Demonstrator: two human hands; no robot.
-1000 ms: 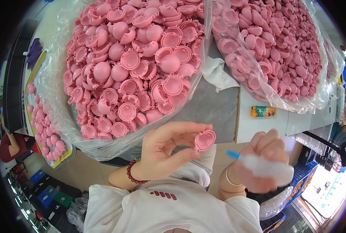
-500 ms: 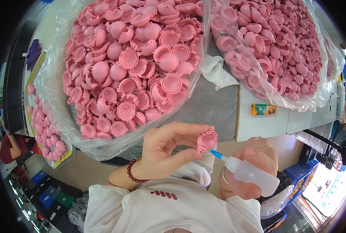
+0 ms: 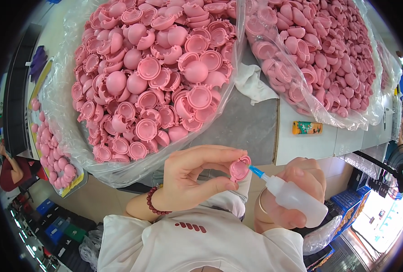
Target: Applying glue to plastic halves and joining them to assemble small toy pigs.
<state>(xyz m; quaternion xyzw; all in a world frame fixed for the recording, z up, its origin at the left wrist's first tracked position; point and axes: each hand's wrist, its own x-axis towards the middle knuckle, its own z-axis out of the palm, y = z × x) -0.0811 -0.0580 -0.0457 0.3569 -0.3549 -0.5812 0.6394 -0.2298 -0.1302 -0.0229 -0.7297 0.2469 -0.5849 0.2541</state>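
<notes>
Between thumb and fingers of my left hand (image 3: 194,174) is a pink plastic half shell (image 3: 239,169), its hollow side turned toward the right. My right hand (image 3: 303,181) is wrapped round a translucent white squeeze bottle (image 3: 296,199), tilted with its base down to the right. The bottle's blue nozzle tip (image 3: 256,171) points at the right rim of the shell, touching it or very close; I cannot tell which. Whether liquid comes out is too small to see. Beyond my left hand, a large clear plastic bag (image 3: 120,176) lies open, full of similar pink half shells (image 3: 148,68).
A second clear bag (image 3: 360,120) of smaller-looking pink pieces stands at the far right. Between the bags lie a white cloth (image 3: 254,84) and a yellow and green packet (image 3: 307,128). More pink pieces lie on a yellow-edged tray (image 3: 74,183) at left. Another person's arm (image 3: 15,170) shows beyond.
The nozzle tip has moved up and slightly right, from the shell's lower edge to its right rim. My left hand has turned the shell a little.
</notes>
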